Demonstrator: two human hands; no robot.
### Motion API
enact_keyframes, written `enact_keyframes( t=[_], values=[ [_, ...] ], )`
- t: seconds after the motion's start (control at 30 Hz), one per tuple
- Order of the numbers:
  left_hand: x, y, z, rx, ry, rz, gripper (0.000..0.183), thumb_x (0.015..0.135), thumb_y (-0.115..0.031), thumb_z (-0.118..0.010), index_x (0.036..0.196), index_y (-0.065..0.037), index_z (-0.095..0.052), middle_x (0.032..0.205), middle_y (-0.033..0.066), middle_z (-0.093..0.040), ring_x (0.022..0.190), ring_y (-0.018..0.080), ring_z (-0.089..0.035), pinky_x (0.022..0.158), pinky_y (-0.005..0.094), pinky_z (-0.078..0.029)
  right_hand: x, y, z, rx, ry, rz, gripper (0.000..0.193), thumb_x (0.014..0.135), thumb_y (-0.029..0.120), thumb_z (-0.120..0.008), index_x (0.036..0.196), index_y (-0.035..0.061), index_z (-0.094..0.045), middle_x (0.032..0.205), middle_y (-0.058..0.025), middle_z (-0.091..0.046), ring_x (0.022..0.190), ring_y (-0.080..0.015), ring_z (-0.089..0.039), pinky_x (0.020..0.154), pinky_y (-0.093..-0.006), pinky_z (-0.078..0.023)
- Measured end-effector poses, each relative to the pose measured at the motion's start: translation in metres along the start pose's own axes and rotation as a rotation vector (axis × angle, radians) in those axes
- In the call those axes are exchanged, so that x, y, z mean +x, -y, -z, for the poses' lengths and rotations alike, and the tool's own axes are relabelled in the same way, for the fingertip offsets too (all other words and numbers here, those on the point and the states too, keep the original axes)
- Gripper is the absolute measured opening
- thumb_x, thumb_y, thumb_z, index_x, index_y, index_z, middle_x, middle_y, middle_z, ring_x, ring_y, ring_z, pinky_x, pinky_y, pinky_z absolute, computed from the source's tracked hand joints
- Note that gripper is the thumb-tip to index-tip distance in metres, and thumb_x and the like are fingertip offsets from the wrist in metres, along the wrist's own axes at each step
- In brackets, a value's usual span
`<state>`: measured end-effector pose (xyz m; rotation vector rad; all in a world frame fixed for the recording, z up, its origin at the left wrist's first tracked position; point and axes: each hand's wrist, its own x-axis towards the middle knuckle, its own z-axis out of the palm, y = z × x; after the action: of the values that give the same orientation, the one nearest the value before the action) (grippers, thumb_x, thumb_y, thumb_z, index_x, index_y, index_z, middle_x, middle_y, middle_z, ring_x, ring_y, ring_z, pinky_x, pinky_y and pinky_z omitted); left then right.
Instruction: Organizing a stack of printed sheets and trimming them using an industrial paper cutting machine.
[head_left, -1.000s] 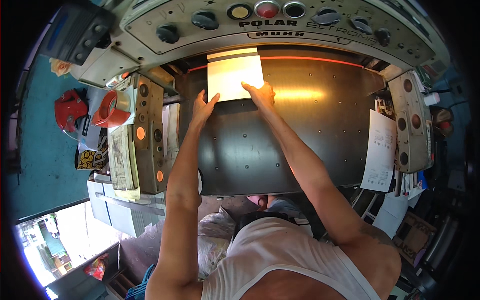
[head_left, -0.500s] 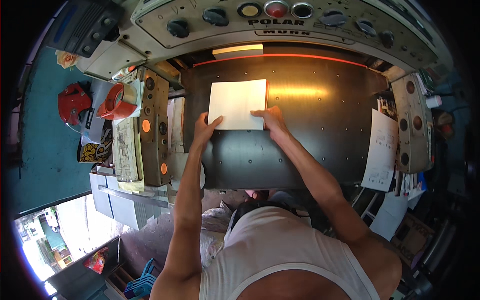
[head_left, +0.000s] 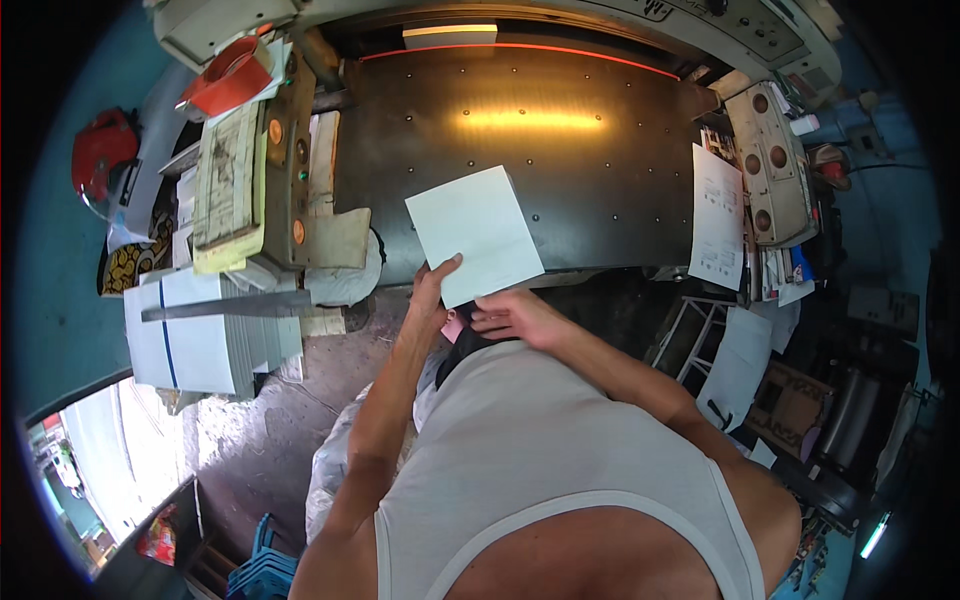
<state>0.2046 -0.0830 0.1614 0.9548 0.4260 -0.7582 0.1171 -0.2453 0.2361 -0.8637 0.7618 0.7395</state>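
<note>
A square stack of white paper (head_left: 475, 232) is lifted at the near edge of the dark metal machine table (head_left: 590, 170), tilted to the left. My left hand (head_left: 436, 285) grips its lower left corner with the thumb on top. My right hand (head_left: 512, 313) holds it from underneath at the lower edge, close to my chest. A thinner pile of white paper (head_left: 450, 35) lies at the back of the table under the red light line.
Stacks of white sheets (head_left: 205, 335) stand on a stand at my left, beside a yellowish pile (head_left: 228, 190) and a red tape roll (head_left: 230, 75). Printed sheets (head_left: 717, 215) hang at the table's right edge. Concrete floor lies below left.
The paper stack has been pulled from the back of the table toward me and lifted off at the near edge. Both hands came back with it.
</note>
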Motion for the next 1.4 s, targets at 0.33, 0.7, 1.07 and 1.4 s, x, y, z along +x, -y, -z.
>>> enact_keyframes(
  t=[0.33,0.7,1.07,1.4],
  values=[
    [0.009,-0.048,-0.029,0.515,0.022,-0.109,0.066,0.073,-0.009,-0.08,0.13,0.007,-0.051,0.115,0.0181,-0.065,0.096,0.0248,-0.068,0.086,0.0357,-0.055,0.032,0.192,0.048,-1.579,-0.205,1.254,0.092,0.072,0.034,-0.084,0.144,0.0005,-0.038,0.137,-0.0223,-0.052,0.129,-0.0331,-0.05,0.109,-0.0438,-0.04],
    [0.048,-0.097,-0.042,0.421,0.164,-0.009,0.068,0.081,-0.023,-0.078,0.137,0.001,-0.05,0.122,0.0134,-0.064,0.111,0.0227,-0.063,0.098,0.0345,-0.048,0.111,0.228,0.11,-0.7,0.323,0.437,0.066,0.07,0.016,-0.084,0.124,-0.0051,-0.053,0.102,-0.0178,-0.066,0.095,-0.0247,-0.068,0.085,-0.0356,-0.055],
    [0.014,-0.027,-0.137,0.397,-0.242,-0.731,0.061,0.078,-0.001,-0.076,0.131,-0.003,-0.046,0.117,0.0108,-0.06,0.11,0.0203,-0.058,0.099,0.0352,-0.046,0.027,0.207,0.14,-0.401,0.201,0.815,0.057,0.076,0.01,-0.081,0.123,-0.0007,-0.05,0.112,-0.0136,-0.061,0.107,-0.0217,-0.06,0.093,-0.0354,-0.049],
    [-0.003,0.002,-0.136,0.711,-0.147,-0.918,0.071,0.075,0.006,-0.075,0.135,-0.006,-0.04,0.13,0.0101,-0.049,0.125,0.021,-0.048,0.108,0.0365,-0.039,0.007,0.164,0.163,-0.687,0.194,1.128,0.069,0.074,-0.002,-0.077,0.133,0.0072,-0.043,0.127,-0.0099,-0.053,0.122,-0.0228,-0.052,0.105,-0.0349,-0.04]
  ],
)
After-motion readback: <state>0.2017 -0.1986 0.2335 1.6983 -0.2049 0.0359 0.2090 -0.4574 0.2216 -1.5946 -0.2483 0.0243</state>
